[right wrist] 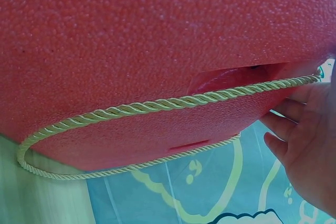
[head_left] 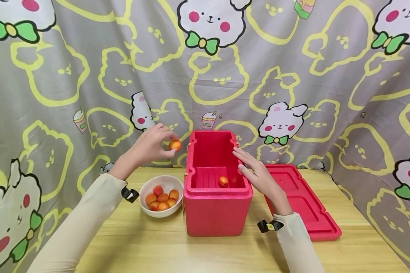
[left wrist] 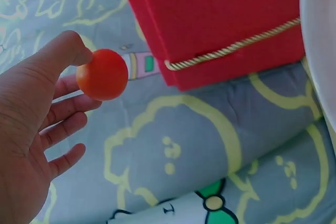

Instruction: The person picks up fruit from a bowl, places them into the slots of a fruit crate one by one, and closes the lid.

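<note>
Between thumb and fingertips my left hand (head_left: 152, 142) pinches an apricot (head_left: 175, 145), held in the air just left of the red foam box (head_left: 218, 214). The left wrist view shows this apricot (left wrist: 107, 75) as a smooth orange ball, with the lower fingers loosely bent beneath it. Inside the box, near its front right corner, lies a single apricot (head_left: 223, 181). My right hand (head_left: 257, 172) rests along the box's right rim with its fingers extended. Several apricots (head_left: 163, 197) fill a white bowl (head_left: 160, 214) left of the box.
A red lid (head_left: 307, 204) lies flat on the wooden table (head_left: 150, 246), right of the box. Twisted gold cord (right wrist: 157, 106) hangs in a loop along the box's right side, and another cord (left wrist: 236, 46) crosses its left side. A patterned curtain (head_left: 222, 76) stands behind.
</note>
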The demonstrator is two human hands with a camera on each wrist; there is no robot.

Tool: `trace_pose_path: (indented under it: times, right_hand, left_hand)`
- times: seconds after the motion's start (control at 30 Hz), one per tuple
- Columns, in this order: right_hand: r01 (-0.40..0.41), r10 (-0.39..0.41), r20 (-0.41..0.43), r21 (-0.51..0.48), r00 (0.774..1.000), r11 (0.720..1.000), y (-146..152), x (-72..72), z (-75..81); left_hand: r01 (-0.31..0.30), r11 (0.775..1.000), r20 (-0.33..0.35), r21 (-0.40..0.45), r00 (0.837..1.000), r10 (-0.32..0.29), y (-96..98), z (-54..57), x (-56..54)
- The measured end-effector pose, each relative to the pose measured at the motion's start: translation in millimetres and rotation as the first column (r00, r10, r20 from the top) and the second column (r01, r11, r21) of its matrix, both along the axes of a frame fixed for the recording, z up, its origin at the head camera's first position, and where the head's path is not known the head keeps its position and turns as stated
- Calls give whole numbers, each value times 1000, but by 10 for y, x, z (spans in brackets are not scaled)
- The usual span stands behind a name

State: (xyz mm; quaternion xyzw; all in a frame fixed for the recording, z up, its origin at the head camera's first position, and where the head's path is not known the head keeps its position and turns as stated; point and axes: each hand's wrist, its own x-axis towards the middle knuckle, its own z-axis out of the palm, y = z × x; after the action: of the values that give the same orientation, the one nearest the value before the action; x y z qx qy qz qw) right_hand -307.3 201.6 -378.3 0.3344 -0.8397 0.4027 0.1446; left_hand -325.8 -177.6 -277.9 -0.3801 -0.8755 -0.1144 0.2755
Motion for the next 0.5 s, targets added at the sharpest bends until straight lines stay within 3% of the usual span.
trace_pose_path:
  times: [0.2,0.5]
  right_hand:
    - [-3,3,-4,-3,1000,1000,0,-12,-14]
    - [0,0,-7,-4,1000,1000,-3,-14,-15]
  left_hand:
    - [36,999,-8,20,999,-36,141,44,20]
    - [65,998,-11,20,998,-65,317,9,10]
